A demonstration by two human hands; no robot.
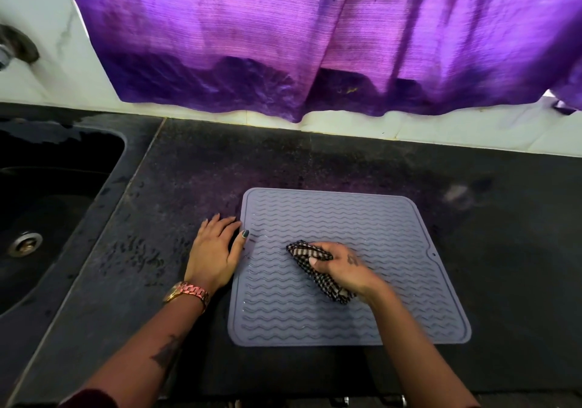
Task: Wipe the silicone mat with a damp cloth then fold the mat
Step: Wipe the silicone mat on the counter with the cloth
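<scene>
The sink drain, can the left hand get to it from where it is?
Probably yes. The left hand rests open at the mat's left edge, holding nothing, and only bare countertop lies between it and the sink drain; it would need a stretch.

The silicone mat (362, 218) lies flat and fully unfolded on the dark tabletop (315, 162), a grey-lavender square with rounded corners, a raised rim and rows of wavy ridges across its face. A small hole sits near its right edge. On its middle rests the cloth (318, 269), a dark-and-light checked rag bunched into a crumpled wad, gripped by the right hand (341, 266), while the left hand (217, 250) lies flat at the mat's left edge.
</scene>
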